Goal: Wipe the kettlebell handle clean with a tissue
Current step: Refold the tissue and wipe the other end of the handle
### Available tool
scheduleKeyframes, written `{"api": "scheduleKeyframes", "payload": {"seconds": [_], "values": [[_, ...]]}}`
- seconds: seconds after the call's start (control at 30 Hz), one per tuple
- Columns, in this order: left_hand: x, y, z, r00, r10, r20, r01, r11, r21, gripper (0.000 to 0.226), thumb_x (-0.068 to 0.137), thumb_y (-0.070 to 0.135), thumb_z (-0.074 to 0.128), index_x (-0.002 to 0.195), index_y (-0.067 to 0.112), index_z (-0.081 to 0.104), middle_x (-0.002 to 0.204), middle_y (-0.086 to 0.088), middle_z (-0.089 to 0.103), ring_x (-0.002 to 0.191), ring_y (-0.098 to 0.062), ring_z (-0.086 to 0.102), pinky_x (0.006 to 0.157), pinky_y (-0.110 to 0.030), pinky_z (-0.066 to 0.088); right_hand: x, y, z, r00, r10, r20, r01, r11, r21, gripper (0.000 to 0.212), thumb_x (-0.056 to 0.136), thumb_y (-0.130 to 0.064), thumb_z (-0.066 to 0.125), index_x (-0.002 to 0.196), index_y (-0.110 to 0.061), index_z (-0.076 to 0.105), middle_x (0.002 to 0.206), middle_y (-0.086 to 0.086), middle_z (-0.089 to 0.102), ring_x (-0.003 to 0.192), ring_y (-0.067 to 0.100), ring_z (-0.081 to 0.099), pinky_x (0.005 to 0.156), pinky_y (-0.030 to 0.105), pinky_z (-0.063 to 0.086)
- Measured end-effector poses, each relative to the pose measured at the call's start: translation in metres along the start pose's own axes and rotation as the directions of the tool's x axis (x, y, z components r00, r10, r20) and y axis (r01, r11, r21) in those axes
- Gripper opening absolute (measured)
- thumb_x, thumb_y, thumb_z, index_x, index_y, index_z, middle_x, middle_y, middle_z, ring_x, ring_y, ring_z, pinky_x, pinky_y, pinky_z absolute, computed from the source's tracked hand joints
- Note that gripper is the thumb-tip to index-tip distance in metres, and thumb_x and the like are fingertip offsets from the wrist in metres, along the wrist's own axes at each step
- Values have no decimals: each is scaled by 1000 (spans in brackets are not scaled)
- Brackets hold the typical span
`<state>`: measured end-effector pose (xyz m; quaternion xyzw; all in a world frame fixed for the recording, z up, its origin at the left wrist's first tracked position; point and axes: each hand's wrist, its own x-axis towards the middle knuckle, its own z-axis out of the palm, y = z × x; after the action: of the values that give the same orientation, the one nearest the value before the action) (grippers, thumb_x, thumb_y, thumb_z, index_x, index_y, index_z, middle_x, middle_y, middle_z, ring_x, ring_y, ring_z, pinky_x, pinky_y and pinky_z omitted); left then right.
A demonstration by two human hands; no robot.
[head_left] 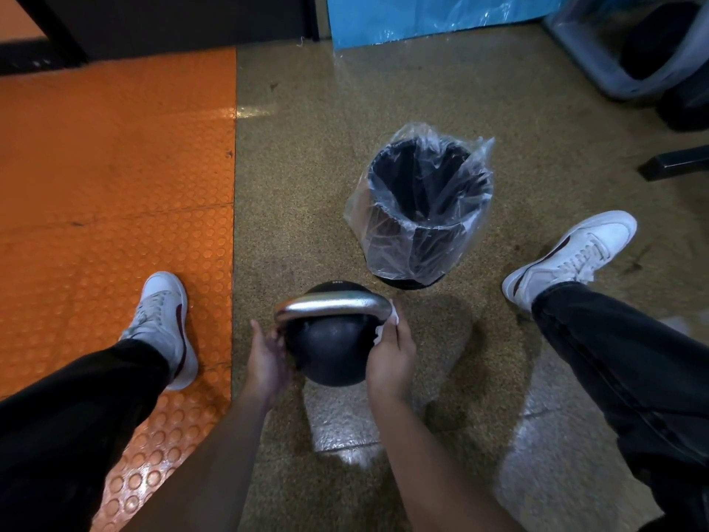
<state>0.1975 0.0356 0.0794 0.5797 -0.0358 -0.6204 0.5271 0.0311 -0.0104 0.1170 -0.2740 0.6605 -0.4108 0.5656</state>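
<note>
A black kettlebell [330, 349] stands on the speckled floor between my feet, its shiny silver handle [332, 304] arching across the top. My left hand [267, 357] rests against the ball's left side, just below the handle's left end, with its fingers curved round the ball. My right hand [391, 355] holds a white tissue [385, 326] pressed to the handle's right end where it bends down to the ball. Most of the tissue is hidden under my fingers.
A black bin [424, 203] lined with a clear plastic bag stands just beyond the kettlebell. Orange studded matting [115, 178] covers the floor on the left. My white shoes [571, 255] flank the kettlebell. Dark equipment and a black bar [675, 163] sit at far right.
</note>
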Motion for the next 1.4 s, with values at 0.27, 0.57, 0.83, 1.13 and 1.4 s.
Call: {"api": "scheduleKeyframes", "payload": {"seconds": [0.27, 0.57, 0.83, 1.13, 1.4], "values": [[-3, 0, 5, 1000, 7, -27, -7, 1000, 2, 77, 97, 70, 7, 144, 25, 47, 130, 4, 61, 138, -21, 42, 117, -48, 26, -1, 0, -4, 997, 51, -53, -52, 998, -22, 35, 105, -32, 45, 135, -27, 62, 125, -1, 67, 121, 23, 61, 108, 43, 44], [1, -2, 3, 999, 18, -35, -18, 1000, 8, 75, 96, 72, 7, 137, 29, 52, 127, 7, 64, 138, -23, 43, 117, -56, 26, -9, 9, -5, 997, 54, -58, -57, 997, -50, 37, 106, -34, 43, 136, -25, 62, 126, -3, 65, 120, 20, 59, 108, 43, 44], [-1, -2, 4, 1000, 20, -18, -20, 1000, 1, 78, 96, 72, 5, 144, 28, 47, 140, 3, 58, 140, -24, 41, 118, -57, 23, -12, -3, -1, 998, -22, -62, 22, 1000, -6, 36, 107, -31, 43, 139, -28, 59, 119, -10, 66, 112, 13, 59, 102, 33, 44], [-5, 0, 7, 1000, 19, -21, -18, 1000, 20, 78, 96, 72, 4, 148, 28, 42, 150, 1, 48, 146, -26, 32, 118, -58, 19, -4, -15, 0, 996, -49, -73, 45, 997, -55, 32, 107, -31, 41, 130, -29, 64, 124, -5, 64, 116, 14, 58, 103, 34, 43], [-1, -1, -1, 1000, 4, 7, -4, 1000, 27, 76, 92, 77, 6, 135, 36, 53, 132, 12, 62, 146, -26, 32, 119, -63, 15, 7, -8, 1, 996, 16, -85, -31, 983, -181, 36, 102, -18, 48, 133, -26, 64, 130, -2, 66, 124, 22, 59, 108, 38, 45]]}}
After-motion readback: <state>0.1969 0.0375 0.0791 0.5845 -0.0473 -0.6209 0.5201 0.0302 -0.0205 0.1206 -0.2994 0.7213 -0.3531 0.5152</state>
